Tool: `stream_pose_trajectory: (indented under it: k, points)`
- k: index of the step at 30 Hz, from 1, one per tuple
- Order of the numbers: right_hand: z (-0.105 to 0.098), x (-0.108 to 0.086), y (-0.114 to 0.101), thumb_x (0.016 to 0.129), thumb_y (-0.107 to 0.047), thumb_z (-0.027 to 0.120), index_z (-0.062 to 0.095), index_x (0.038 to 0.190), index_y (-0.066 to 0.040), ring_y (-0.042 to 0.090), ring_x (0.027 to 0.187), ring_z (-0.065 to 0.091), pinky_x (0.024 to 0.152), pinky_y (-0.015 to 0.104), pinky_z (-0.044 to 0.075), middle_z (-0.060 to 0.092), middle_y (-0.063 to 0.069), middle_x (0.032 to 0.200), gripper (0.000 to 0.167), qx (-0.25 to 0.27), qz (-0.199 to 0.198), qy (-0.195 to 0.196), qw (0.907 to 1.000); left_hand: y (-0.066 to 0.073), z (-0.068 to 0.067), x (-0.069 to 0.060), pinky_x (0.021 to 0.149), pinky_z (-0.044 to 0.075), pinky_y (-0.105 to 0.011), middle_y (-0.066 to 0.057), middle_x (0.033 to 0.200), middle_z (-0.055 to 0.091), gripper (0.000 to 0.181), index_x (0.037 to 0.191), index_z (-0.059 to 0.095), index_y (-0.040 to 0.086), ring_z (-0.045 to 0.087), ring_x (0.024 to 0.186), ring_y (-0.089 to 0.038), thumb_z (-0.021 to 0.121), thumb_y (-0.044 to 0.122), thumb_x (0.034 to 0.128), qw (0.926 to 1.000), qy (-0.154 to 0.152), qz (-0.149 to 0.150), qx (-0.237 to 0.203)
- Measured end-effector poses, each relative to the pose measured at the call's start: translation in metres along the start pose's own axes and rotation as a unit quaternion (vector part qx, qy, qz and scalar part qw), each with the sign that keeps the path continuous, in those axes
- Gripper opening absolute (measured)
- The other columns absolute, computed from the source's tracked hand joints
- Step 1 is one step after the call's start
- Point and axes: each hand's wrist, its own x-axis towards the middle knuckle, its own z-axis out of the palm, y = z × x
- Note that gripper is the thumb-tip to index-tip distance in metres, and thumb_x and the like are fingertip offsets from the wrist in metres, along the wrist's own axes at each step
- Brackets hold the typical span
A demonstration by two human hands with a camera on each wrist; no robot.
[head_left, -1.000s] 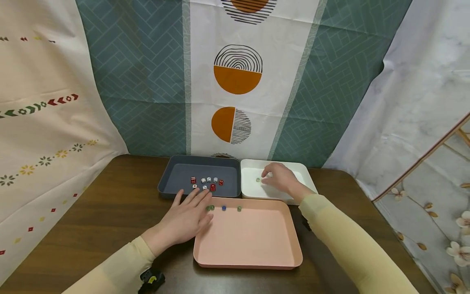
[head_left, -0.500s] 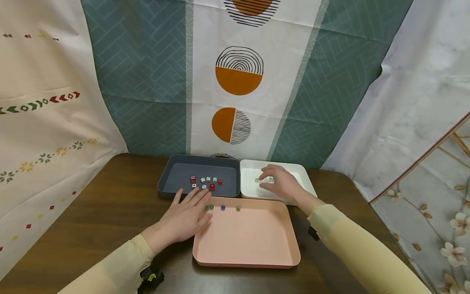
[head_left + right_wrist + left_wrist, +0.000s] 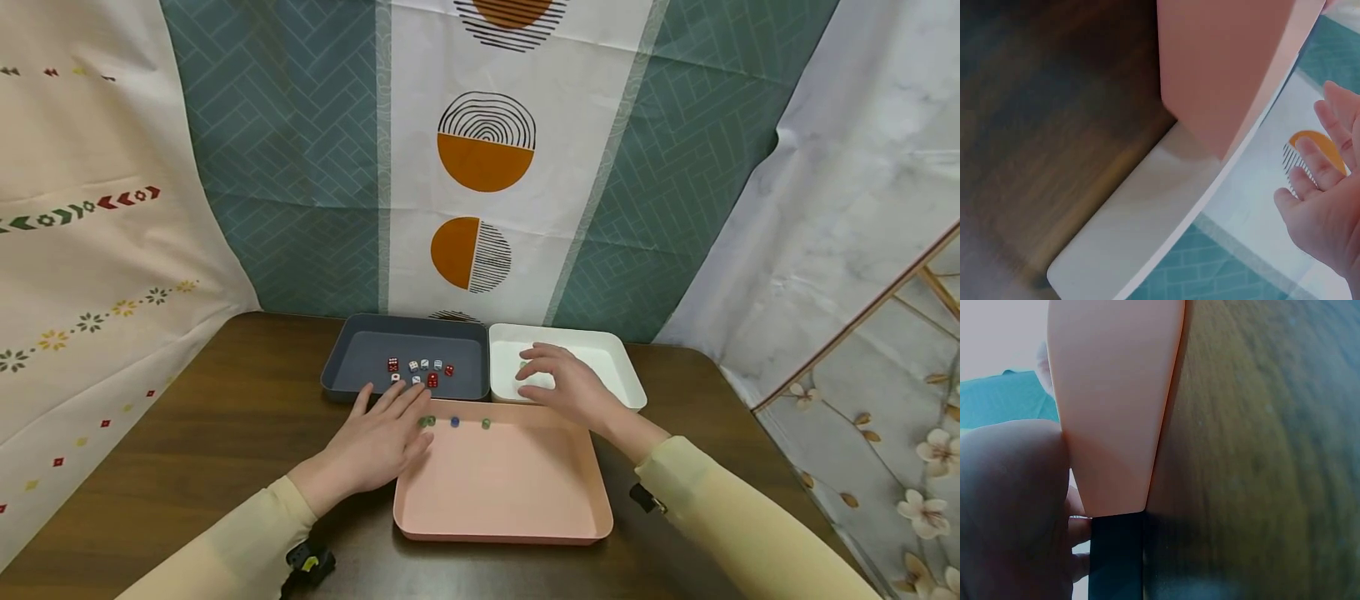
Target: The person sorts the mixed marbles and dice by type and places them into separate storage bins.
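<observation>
In the head view my left hand (image 3: pixel 378 446) lies palm down with spread fingers over the far left corner of the pink tray (image 3: pixel 510 500), fingertips at the dark grey tray's near edge. Nothing is gripped in it. My right hand (image 3: pixel 573 392) hovers over the white tray's near side, thumb and fingers apart, holding nothing. A small pale green piece (image 3: pixel 522 364) shows in the white tray (image 3: pixel 611 367) by its fingertips. Inside the pink tray's far edge lie a blue piece (image 3: pixel 454 422), a green piece (image 3: pixel 486 423) and a few more green ones beside my left fingers.
Several red and white dice lie in the dark grey tray (image 3: pixel 360 346), which stands left of the white one. All three trays touch or nearly touch on the brown wooden table (image 3: pixel 225 433). A patterned cloth (image 3: pixel 480 167) hangs behind them.
My right hand's fingers have spread and it has drawn back toward the white tray's near edge. A second green piece, seen there half a second ago, is now hidden. My left hand has stayed.
</observation>
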Motion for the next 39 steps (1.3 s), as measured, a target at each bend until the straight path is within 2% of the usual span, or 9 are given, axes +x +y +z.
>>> stream_pose_trajectory:
  k: [7,13,22,31,39]
  points:
    - [0.01,-0.006,-0.009,0.097,-0.015,0.087,0.085,0.113,-0.013,0.037,0.156,0.046,0.12,0.058,0.045,0.066,0.011,0.152,0.016,0.0,-0.024,-0.004,0.9997,-0.001,0.0,0.0,0.128,0.009,-0.075,-0.012,0.177,0.036,0.068,0.17,0.042,0.007,0.025,0.166,-0.04,0.053,0.047,0.1159,1.0,-0.001,-0.001,0.002]
    - [0.019,-0.008,-0.014,0.094,-0.011,0.089,0.086,0.106,-0.017,0.04,0.153,0.048,0.122,0.063,0.041,0.068,0.014,0.149,0.013,-0.015,-0.054,-0.01,0.9984,-0.001,0.0,0.0,0.128,0.01,-0.075,-0.012,0.177,0.036,0.068,0.17,0.042,0.007,0.025,0.166,-0.04,0.052,0.047,0.1162,1.0,-0.002,0.0,-0.002]
    - [0.031,-0.008,-0.017,0.093,-0.015,0.091,0.086,0.107,-0.014,0.042,0.152,0.049,0.124,0.057,0.041,0.07,0.013,0.146,0.015,-0.04,-0.097,-0.017,0.9943,0.0,-0.002,-0.001,0.128,0.01,-0.075,-0.013,0.177,0.037,0.067,0.17,0.043,0.007,0.025,0.166,-0.04,0.052,0.046,0.1165,1.0,-0.002,0.003,0.001]
    - [0.041,-0.003,-0.019,0.093,-0.02,0.091,0.087,0.111,-0.013,0.039,0.153,0.048,0.126,0.055,0.038,0.069,0.013,0.146,0.02,-0.056,-0.108,-0.036,0.9919,0.001,-0.002,-0.002,0.128,0.012,-0.076,-0.012,0.177,0.038,0.065,0.17,0.043,0.007,0.026,0.166,-0.04,0.051,0.045,0.1172,1.0,0.0,0.002,0.002]
    - [0.045,0.0,-0.023,0.097,-0.023,0.088,0.087,0.115,-0.016,0.036,0.16,0.039,0.126,0.056,0.039,0.063,0.011,0.156,0.019,-0.067,-0.07,-0.063,0.9933,0.001,-0.001,-0.001,0.128,0.011,-0.075,-0.013,0.177,0.037,0.067,0.17,0.042,0.007,0.025,0.166,-0.04,0.051,0.045,0.1168,1.0,-0.003,0.002,0.004]
